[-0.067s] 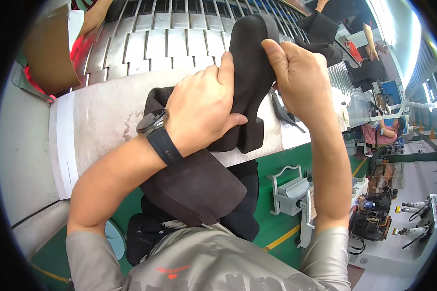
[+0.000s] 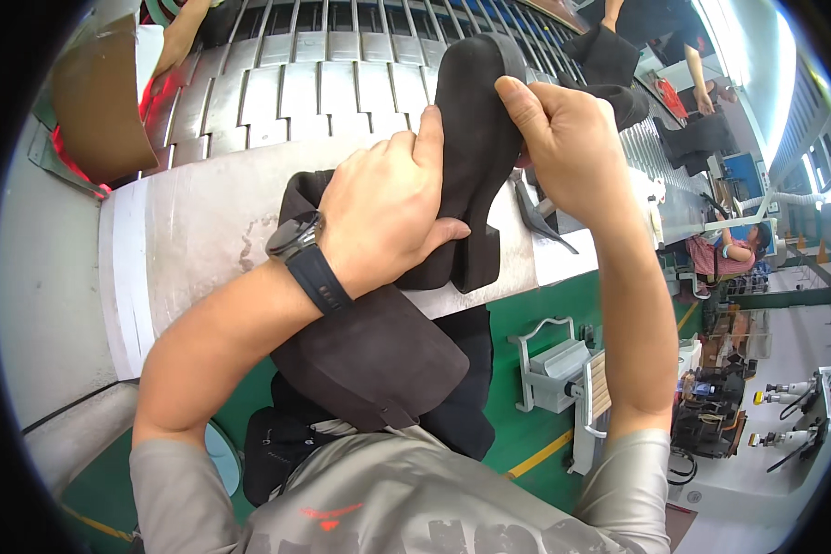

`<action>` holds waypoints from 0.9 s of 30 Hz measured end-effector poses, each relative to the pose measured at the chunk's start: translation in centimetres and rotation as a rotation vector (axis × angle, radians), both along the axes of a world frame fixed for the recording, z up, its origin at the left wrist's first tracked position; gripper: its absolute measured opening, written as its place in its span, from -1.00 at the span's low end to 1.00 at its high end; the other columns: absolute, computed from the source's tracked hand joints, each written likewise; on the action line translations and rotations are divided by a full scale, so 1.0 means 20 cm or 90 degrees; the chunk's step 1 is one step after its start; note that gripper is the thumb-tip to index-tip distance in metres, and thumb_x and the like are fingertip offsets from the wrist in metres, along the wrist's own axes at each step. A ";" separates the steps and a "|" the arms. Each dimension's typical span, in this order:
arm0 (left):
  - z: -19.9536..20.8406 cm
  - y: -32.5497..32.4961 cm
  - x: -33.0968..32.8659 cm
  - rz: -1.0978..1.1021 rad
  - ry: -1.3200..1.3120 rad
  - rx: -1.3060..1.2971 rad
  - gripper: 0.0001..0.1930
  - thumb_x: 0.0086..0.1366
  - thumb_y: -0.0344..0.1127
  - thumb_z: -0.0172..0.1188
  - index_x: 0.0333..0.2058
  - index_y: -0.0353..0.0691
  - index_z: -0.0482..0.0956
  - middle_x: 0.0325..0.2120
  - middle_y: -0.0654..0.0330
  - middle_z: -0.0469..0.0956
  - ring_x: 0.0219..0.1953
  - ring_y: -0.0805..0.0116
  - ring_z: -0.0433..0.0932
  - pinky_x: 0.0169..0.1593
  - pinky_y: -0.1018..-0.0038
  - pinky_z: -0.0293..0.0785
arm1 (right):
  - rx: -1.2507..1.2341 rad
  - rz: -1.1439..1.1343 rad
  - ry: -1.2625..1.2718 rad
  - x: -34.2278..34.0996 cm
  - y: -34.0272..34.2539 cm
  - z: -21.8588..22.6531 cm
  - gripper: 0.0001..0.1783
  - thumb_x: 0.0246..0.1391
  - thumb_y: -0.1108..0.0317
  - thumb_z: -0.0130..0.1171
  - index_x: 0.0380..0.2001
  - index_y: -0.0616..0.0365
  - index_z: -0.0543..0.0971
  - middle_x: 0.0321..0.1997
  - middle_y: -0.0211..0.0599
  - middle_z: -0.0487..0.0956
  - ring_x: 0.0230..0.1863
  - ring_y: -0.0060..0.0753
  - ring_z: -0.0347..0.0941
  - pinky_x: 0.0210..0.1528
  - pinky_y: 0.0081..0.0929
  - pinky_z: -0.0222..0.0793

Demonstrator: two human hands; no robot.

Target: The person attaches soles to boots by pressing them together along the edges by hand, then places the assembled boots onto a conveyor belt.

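Observation:
A black boot (image 2: 475, 129) is held sole up over the edge of the pale bench, its toe pointing away from me and its block heel towards me. Its wide dark shaft (image 2: 379, 355) hangs down over my lap. My left hand (image 2: 379, 203), a watch on its wrist, is wrapped round the boot's left side, thumb near the heel. At the right of the toe, my right hand (image 2: 572, 138) grips the sole's edge, thumb on top and the other fingers mostly hidden. Beside the boot, under my right wrist, lies a dark pointed piece (image 2: 545, 217) I cannot identify.
A metal slatted conveyor (image 2: 305, 88) runs beyond the bench (image 2: 203, 222). A cardboard box (image 2: 102, 106) stands far left near a red glow and another person's arm (image 2: 185, 37). More black footwear (image 2: 623, 102) lies far right. A grey metal rack (image 2: 554, 365) stands on the green floor.
The boot's toe end and my right hand have shifted very slightly towards me. Both hands keep their grip on the boot.

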State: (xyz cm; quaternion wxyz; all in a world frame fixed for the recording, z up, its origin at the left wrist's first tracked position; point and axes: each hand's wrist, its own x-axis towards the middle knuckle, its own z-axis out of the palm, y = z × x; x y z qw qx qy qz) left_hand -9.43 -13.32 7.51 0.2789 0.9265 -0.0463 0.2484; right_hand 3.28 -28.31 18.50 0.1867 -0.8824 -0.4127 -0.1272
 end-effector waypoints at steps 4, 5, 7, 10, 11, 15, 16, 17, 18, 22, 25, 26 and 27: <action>0.06 -0.08 -0.04 -0.007 -0.020 0.013 0.21 -0.02 -0.07 0.68 0.44 -0.60 0.16 -0.13 -0.12 0.58 -0.12 -0.10 0.61 -0.01 0.13 0.56 | 0.124 -0.014 0.241 0.06 0.01 0.06 -0.38 0.51 0.00 0.09 -0.48 0.35 0.63 -0.60 0.04 0.59 -0.55 0.18 0.51 -0.46 -0.09 0.40; 0.05 -0.09 -0.05 0.005 -0.056 0.011 0.23 -0.04 -0.08 0.68 0.45 -0.59 0.14 -0.10 -0.13 0.59 -0.10 -0.12 0.61 -0.02 0.13 0.55 | 0.086 0.048 0.068 0.05 0.02 0.06 -0.39 0.48 -0.02 0.10 -0.47 0.35 0.64 -0.55 0.07 0.63 -0.50 0.18 0.56 -0.42 -0.07 0.44; 0.03 -0.09 -0.07 0.020 -0.063 0.031 0.21 -0.04 -0.04 0.67 0.42 -0.61 0.19 -0.12 -0.07 0.58 -0.11 -0.02 0.62 -0.04 0.19 0.55 | 0.074 0.005 0.059 -0.05 0.09 0.10 -0.37 0.36 -0.08 0.22 -0.47 0.38 0.64 -0.48 0.16 0.68 -0.41 0.24 0.66 -0.30 -0.01 0.55; 0.07 -0.13 -0.11 0.044 -0.069 0.064 0.20 0.00 -0.04 0.65 0.43 -0.63 0.16 -0.11 -0.03 0.57 -0.12 0.06 0.62 -0.04 0.23 0.54 | 0.112 -0.007 0.078 -0.10 0.07 0.09 -0.29 0.19 -0.19 0.37 -0.49 0.42 0.62 -0.51 0.20 0.65 -0.41 0.24 0.67 -0.28 -0.04 0.58; 0.10 -0.14 -0.15 0.022 -0.039 0.040 0.17 0.07 -0.13 0.62 0.47 -0.62 0.08 0.01 -0.15 0.54 -0.01 -0.09 0.60 0.06 0.15 0.53 | 0.094 -0.015 0.029 -0.14 0.04 0.08 -0.22 -0.01 -0.27 0.51 -0.50 0.44 0.62 -0.54 0.20 0.64 -0.41 0.19 0.70 -0.25 -0.07 0.60; 0.31 0.04 -0.21 -0.255 0.184 -0.166 -0.22 0.45 -0.22 0.31 0.49 -0.43 0.19 0.25 -0.20 0.52 0.27 -0.09 0.55 0.34 0.21 0.45 | 0.211 0.030 0.071 -0.28 -0.16 0.09 -0.43 -0.04 0.04 0.59 -0.23 0.37 0.69 -0.36 -0.07 0.75 -0.31 -0.20 0.71 -0.17 -0.28 0.62; 0.36 0.16 -0.16 -0.344 0.322 -0.262 -0.34 0.55 -0.15 0.21 0.47 -0.37 0.29 0.24 -0.11 0.57 0.27 0.04 0.57 0.32 0.25 0.47 | 0.210 0.048 0.109 -0.34 -0.21 0.12 -0.49 0.01 0.19 0.60 -0.09 0.35 0.72 -0.26 -0.22 0.79 -0.23 -0.49 0.70 -0.10 -0.44 0.62; 0.31 0.24 -0.14 -0.307 0.376 -0.334 -0.45 0.60 -0.08 0.13 0.36 -0.36 0.43 0.14 -0.05 0.64 0.21 0.11 0.60 0.23 0.27 0.52 | 0.298 0.109 0.110 -0.39 -0.25 0.11 -0.42 -0.01 0.26 0.61 0.04 0.35 0.69 -0.18 -0.28 0.79 -0.16 -0.57 0.67 -0.02 -0.48 0.61; 0.21 0.31 -0.12 -0.262 0.429 -0.408 -0.48 0.65 -0.01 0.05 0.25 -0.36 0.56 0.04 0.00 0.70 0.14 0.19 0.64 0.13 0.29 0.57 | 0.307 0.143 0.144 -0.44 -0.28 0.11 -0.29 -0.07 0.31 0.64 0.14 0.42 0.64 -0.07 -0.19 0.77 -0.07 -0.52 0.68 0.07 -0.47 0.60; -0.25 0.19 -0.20 -0.341 0.498 -0.947 -0.26 0.60 0.27 0.01 0.41 -0.28 0.39 0.29 0.04 0.57 0.29 0.23 0.56 0.35 0.21 0.51 | 0.363 0.388 0.119 -0.52 -0.41 0.10 -0.03 -0.32 0.46 0.57 0.26 0.68 0.49 0.23 0.22 0.65 0.20 -0.15 0.65 0.32 -0.26 0.49; -0.27 0.05 -0.34 -0.351 0.422 -1.121 -0.20 0.53 0.26 0.15 0.40 -0.35 0.38 0.27 0.02 0.57 0.26 0.24 0.59 0.34 0.24 0.53 | 0.501 0.449 0.277 -0.49 -0.52 -0.03 0.05 -0.42 0.47 0.52 0.28 0.73 0.45 0.22 0.26 0.65 0.20 -0.10 0.65 0.33 -0.23 0.48; -0.21 0.08 -0.37 -0.334 0.413 -1.119 -0.20 0.53 0.26 0.15 0.40 -0.35 0.38 0.27 0.02 0.57 0.26 0.24 0.59 0.34 0.24 0.53 | 0.550 0.471 0.357 -0.45 -0.56 -0.11 0.07 -0.43 0.47 0.51 0.28 0.75 0.43 0.21 0.27 0.65 0.20 -0.09 0.65 0.33 -0.22 0.48; -0.10 0.12 -0.40 -0.246 0.358 -0.978 -0.17 0.46 0.27 0.25 0.35 -0.39 0.42 0.21 0.02 0.61 0.21 0.27 0.62 0.30 0.27 0.55 | 0.536 0.474 0.361 -0.42 -0.64 -0.17 0.04 -0.36 0.56 0.52 0.34 0.64 0.43 0.31 0.25 0.60 0.30 -0.12 0.60 0.39 -0.24 0.44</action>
